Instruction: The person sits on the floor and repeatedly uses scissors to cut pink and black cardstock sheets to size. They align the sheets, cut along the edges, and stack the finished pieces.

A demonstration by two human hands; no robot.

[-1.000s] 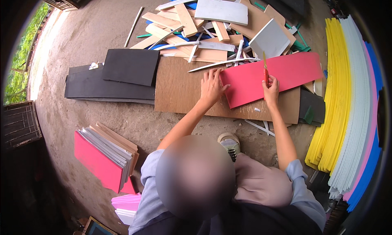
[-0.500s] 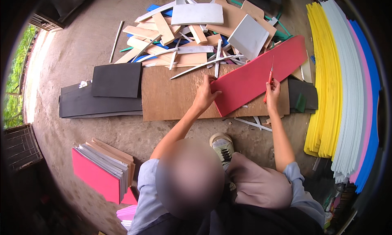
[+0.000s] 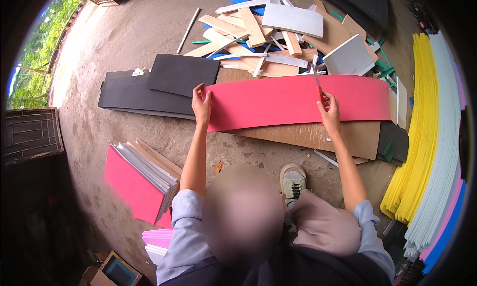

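Note:
A long red foam sheet [image 3: 278,104] lies nearly level across the brown board [image 3: 343,137], covering much of it. My left hand [image 3: 200,106] is closed on the sheet's left end, fingers over the edge. My right hand [image 3: 330,112] grips a red-handled knife [image 3: 319,91], its thin blade pointing away from me above the sheet. Black sheets [image 3: 144,94] lie just left of my left hand, one smaller black piece [image 3: 184,76] on top. Whether the knife's blade touches the red sheet I cannot tell.
Beyond the board is a heap of white, tan, blue and green offcuts [image 3: 256,30]. Tall stacks of yellow sheets [image 3: 420,132] and pale blue sheets [image 3: 442,151] stand at right. Cut pieces in a red-fronted bundle [image 3: 131,184] stand at near left. My shoe [image 3: 293,181] is near the board.
The red sheet has swung from a slant to nearly level and shifted left. My left hand has moved left with its end. The knife stays in my right hand.

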